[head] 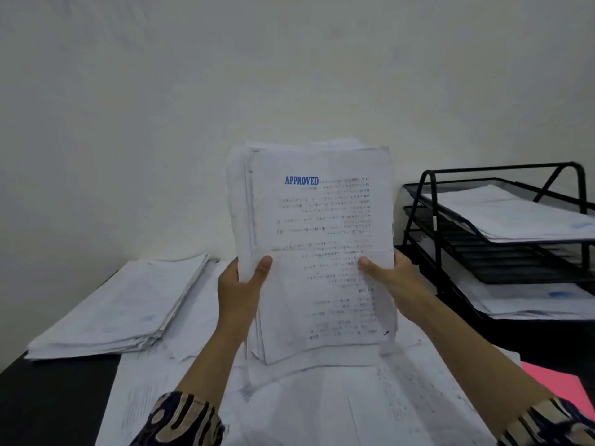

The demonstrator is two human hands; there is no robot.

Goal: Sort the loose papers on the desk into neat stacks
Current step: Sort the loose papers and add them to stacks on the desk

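1. Head view: I've got a thick bundle of papers (pixel 317 246) held upright in front of me, between both hands, its bottom edge standing on the loose sheets (pixel 338 397) spread over the desk (pixel 48 397).
2. My left hand (pixel 240 292) grips the bundle's left edge, thumb curled over the front page, the other fingers hidden behind.
3. My right hand (pixel 391 278) grips the right edge at about the same height, thumb pressed on the front sheet, the rest behind the paper.
4. The top page carries a blue APPROVED stamp (pixel 301 180) near its upper left, above blurred lines of print I can't read.
5. The bundle's edges are uneven on the left side, with several sheets sticking out past the front page.
6. Left of my left hand, well apart from the bundle, a flat stack of papers (pixel 122 304) lies on the desk.
7. To the right stands a black tray rack (pixel 495 226), with papers in its top tier and in its bottom one.
8. A pink sheet (pixel 560 386) shows at the right edge, beside my right forearm.
9. Patterned sleeves (pixel 186 420) cover both wrists low in the picture.
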